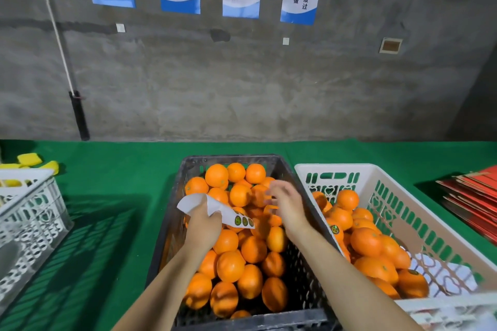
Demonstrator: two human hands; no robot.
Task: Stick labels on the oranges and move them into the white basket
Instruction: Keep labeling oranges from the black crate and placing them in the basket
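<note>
A white label sheet (215,209) is gripped in the curled fingers of the left hand (203,223), three round green labels (244,221) showing at its right end (the rest looks bare). The right hand (286,203) is blurred above the oranges (231,263) heaped in the black crate (166,223); whether anything is pinched cannot be told. Labelled oranges (371,244) lie in the white basket (398,196), touching the crate's right edge, on the green table (121,183).

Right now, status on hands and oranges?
Left hand grips label sheet. Right hand blurred over black crate. White basket part-filled. Nothing blocking.
</note>
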